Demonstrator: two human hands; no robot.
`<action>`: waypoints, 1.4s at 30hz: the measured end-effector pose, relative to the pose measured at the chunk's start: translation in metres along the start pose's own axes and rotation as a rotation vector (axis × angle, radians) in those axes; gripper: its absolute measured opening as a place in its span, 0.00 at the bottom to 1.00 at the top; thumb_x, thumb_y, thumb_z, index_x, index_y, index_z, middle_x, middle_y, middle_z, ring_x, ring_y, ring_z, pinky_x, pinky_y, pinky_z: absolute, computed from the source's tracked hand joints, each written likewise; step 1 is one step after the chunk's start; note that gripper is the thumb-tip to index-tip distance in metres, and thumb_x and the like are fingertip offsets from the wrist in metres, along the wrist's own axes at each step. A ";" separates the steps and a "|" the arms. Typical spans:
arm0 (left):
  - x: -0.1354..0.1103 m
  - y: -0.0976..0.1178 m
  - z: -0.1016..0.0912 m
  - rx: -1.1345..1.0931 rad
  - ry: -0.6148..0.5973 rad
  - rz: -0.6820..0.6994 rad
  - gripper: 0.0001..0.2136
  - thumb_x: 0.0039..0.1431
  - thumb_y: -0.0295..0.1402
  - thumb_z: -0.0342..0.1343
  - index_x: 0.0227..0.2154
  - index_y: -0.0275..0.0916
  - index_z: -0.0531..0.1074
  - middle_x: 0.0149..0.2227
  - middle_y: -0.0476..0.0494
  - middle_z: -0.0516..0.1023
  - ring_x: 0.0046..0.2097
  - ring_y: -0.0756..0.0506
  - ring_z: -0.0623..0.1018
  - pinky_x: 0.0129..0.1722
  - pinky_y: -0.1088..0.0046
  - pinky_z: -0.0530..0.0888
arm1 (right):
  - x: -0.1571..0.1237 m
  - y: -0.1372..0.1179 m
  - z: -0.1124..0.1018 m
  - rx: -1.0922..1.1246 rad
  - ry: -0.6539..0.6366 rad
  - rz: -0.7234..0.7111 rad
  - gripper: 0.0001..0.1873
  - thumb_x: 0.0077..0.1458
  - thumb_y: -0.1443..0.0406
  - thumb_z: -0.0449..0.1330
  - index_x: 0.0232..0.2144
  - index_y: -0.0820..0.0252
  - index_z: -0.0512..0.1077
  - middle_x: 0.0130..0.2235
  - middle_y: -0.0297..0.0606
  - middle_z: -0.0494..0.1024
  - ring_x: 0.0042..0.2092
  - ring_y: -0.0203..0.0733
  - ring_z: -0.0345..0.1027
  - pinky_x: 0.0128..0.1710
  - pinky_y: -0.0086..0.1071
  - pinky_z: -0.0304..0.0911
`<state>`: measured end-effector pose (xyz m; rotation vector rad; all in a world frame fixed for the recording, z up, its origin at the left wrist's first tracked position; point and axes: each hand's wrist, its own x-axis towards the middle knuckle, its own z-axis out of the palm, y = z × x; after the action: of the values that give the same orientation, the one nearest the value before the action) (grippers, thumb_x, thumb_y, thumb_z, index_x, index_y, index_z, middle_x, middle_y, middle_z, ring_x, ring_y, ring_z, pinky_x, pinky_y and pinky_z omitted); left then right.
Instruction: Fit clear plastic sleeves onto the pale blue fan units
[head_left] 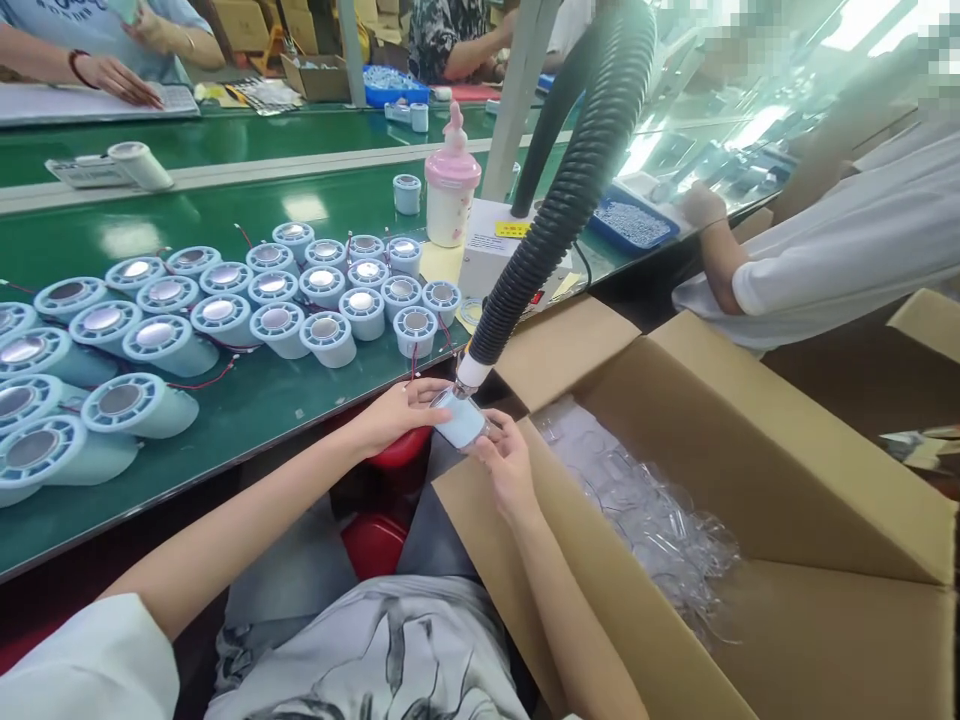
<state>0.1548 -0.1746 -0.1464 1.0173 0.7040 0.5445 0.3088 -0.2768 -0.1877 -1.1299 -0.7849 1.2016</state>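
A light blue cylindrical part (460,420) is held between my two hands, under the end of the black corrugated hose (517,270). My left hand (405,408) grips its left end, fingers closed around the edge. With thumb and fingers my right hand (510,458) pinches the right end, where something clear like a plastic cover shows. The hose's metal nozzle (460,388) is right at the top of the part; whether it touches is hard to tell. Several similar blue cylinders (327,338) with round silver tops and thin red wires stand on the green bench (255,400) to the left.
An open cardboard box (795,470) with clear plastic pieces (652,510) sits at my right. Behind the hose are a white machine box (484,250) and a pink-lidded bottle (452,185). A blue tray (637,218) lies farther right. Co-workers sit across the bench and at right.
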 end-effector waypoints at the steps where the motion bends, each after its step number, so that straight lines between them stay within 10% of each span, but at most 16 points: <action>1: -0.003 0.002 -0.002 0.006 -0.008 0.001 0.28 0.38 0.32 0.71 0.45 0.33 0.72 0.46 0.36 0.78 0.51 0.41 0.75 0.54 0.61 0.67 | 0.000 -0.002 0.001 0.001 -0.014 -0.003 0.31 0.42 0.49 0.66 0.43 0.56 0.62 0.39 0.41 0.77 0.40 0.45 0.73 0.40 0.39 0.70; 10: -0.031 0.003 -0.007 0.060 -0.104 0.148 0.29 0.38 0.29 0.71 0.45 0.37 0.68 0.51 0.34 0.73 0.51 0.42 0.74 0.50 0.65 0.69 | -0.005 -0.021 0.003 -0.074 -0.146 -0.074 0.28 0.39 0.53 0.70 0.40 0.56 0.66 0.41 0.39 0.77 0.41 0.43 0.72 0.41 0.37 0.71; 20: -0.128 0.004 0.011 0.372 -0.228 0.378 0.35 0.43 0.24 0.68 0.55 0.47 0.62 0.60 0.36 0.65 0.61 0.38 0.67 0.55 0.60 0.68 | -0.070 -0.076 0.009 -0.568 -0.440 -0.395 0.24 0.46 0.61 0.70 0.45 0.54 0.68 0.51 0.41 0.75 0.49 0.47 0.73 0.46 0.39 0.73; 42: -0.155 0.001 -0.007 0.496 -0.290 0.438 0.38 0.45 0.28 0.68 0.60 0.47 0.60 0.61 0.38 0.65 0.61 0.38 0.67 0.58 0.63 0.68 | -0.090 -0.086 0.053 -0.208 -0.326 0.381 0.21 0.49 0.49 0.63 0.37 0.57 0.67 0.29 0.33 0.74 0.27 0.36 0.71 0.25 0.30 0.72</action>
<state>0.0470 -0.2780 -0.1058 1.6994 0.3569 0.5935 0.2659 -0.3489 -0.0822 -1.3103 -0.9868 1.6818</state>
